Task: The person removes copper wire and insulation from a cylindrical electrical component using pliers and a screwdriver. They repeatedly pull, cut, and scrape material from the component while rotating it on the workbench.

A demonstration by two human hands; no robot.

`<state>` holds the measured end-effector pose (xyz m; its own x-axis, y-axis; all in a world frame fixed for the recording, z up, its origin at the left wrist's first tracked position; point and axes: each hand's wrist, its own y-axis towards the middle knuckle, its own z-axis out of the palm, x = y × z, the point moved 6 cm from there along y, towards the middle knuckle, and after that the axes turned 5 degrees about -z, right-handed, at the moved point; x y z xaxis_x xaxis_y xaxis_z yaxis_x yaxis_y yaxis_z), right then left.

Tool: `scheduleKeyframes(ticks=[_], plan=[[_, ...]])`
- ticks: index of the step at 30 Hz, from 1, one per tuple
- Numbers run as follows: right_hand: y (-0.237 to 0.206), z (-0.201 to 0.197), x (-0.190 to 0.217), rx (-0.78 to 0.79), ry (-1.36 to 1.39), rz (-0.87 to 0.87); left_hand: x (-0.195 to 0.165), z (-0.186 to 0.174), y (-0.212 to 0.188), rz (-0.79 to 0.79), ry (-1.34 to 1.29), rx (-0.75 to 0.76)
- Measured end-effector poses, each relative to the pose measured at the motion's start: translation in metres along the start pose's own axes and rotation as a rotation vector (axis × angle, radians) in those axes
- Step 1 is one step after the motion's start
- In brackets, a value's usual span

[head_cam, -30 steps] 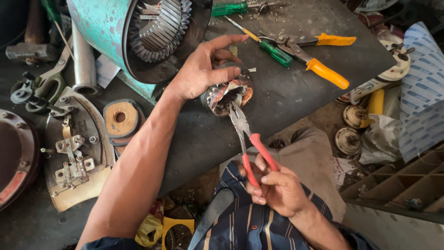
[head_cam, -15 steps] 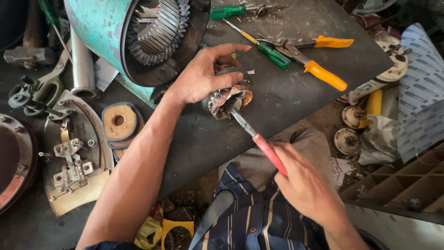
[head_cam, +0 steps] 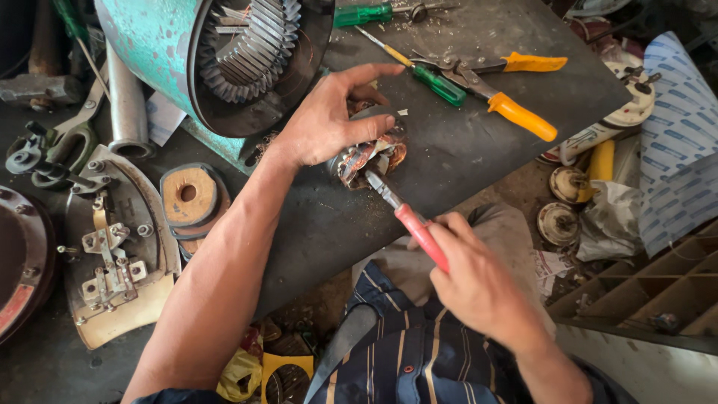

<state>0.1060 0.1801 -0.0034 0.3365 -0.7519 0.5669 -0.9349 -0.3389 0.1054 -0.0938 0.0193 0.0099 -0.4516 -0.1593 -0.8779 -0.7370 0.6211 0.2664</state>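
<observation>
Left hand: the left hand (head_cam: pixel 329 123) is pressing down on a small wound motor part (head_cam: pixel 370 155), fingers curled over its top and the thumb laid along its near side, so it is holding that part against the dark counter (head_cam: pixel 464 157).
Right hand: the right hand (head_cam: pixel 479 280) is wrapped tight around the red handles of a pair of pliers (head_cam: pixel 407 217), the grip squeezed narrow.
Pliers tip: the metal nose is meeting the near edge of the motor part, right under the left thumb; whether it is pinching a wire or only touching cannot be told.
Where the part is: it is sitting on the counter just in front of the big teal motor housing (head_cam: pixel 161 56), whose slotted core is facing the camera.
Step in hand: by the look of it, the person is working at the copper winding with the pliers while steadying the piece.
Next move calls for: judging from the grip, a firm hold from the left hand and a short, controlled pull or twist from the right, keeping the nose clear of the thumb.
Lying nearby: a green screwdriver (head_cam: pixel 437 84) and orange-handled snips (head_cam: pixel 501 101) are resting further back on the counter, well apart from both hands.
Left of the arm: a worn iron soleplate (head_cam: pixel 112 254) and a round tape roll (head_cam: pixel 188 194) are lying there.
</observation>
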Motion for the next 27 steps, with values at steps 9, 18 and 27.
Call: scheduleKeyframes(ticks=[9, 18, 27], plan=[[-0.028, 0.058, -0.042, 0.056, 1.731, 0.555, 0.002, 0.006, 0.002, 0.041, -0.114, 0.071], [-0.005, 0.034, -0.025, 0.102, 0.937, 0.277, 0.022, 0.002, 0.003, -0.04, -0.4, 0.105], [0.015, -0.016, 0.04, -0.007, -0.538, 0.048, 0.028, 0.0, 0.004, -0.07, -0.319, 0.067]])
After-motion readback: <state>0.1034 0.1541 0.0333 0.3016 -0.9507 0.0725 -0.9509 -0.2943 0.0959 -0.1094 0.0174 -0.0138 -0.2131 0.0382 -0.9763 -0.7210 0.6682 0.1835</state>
